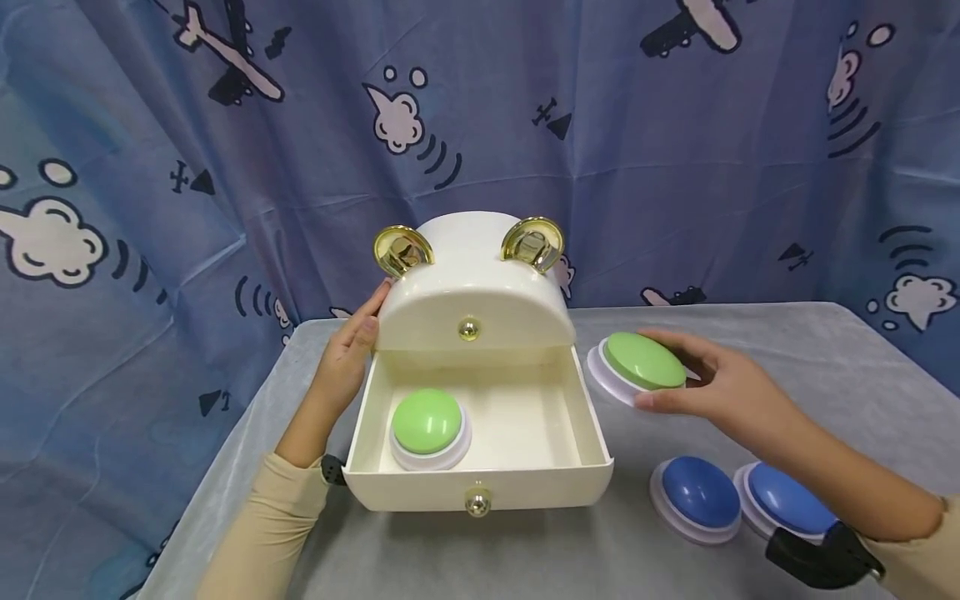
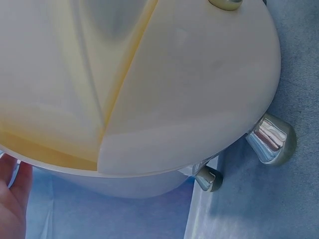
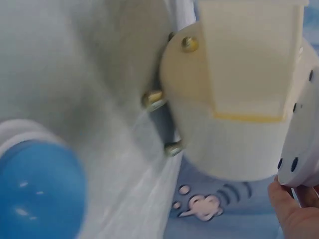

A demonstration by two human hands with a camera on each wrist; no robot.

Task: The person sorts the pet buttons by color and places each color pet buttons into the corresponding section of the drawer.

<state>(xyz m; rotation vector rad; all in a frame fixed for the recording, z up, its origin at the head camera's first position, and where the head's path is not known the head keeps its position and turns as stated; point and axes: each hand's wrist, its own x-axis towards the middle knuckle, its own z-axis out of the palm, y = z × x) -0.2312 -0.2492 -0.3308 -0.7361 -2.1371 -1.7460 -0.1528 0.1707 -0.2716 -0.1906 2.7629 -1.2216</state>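
Observation:
A white storage box (image 1: 480,304) with gold round ears stands on the table, its drawer (image 1: 540,417) pulled out toward me. My left hand (image 1: 345,362) rests along the box's left side, fingers extended. In the left wrist view, part of that hand (image 2: 15,199) shows by the box's curved edge. My right hand (image 1: 716,379) grips a green push button (image 1: 643,360) by its white base, tilted, just right of the drawer. Dark feet dot the underside of its base (image 3: 299,134) in the right wrist view. Another green push button (image 1: 427,421) sits in the drawer's left part.
Two blue push buttons (image 1: 701,493) on white bases lie on the grey tabletop (image 1: 637,567) right of the drawer; my right forearm partly covers one (image 1: 791,497). A gold knob (image 1: 477,502) sticks out of the drawer front. Behind the table hangs a blue patterned curtain (image 1: 495,108).

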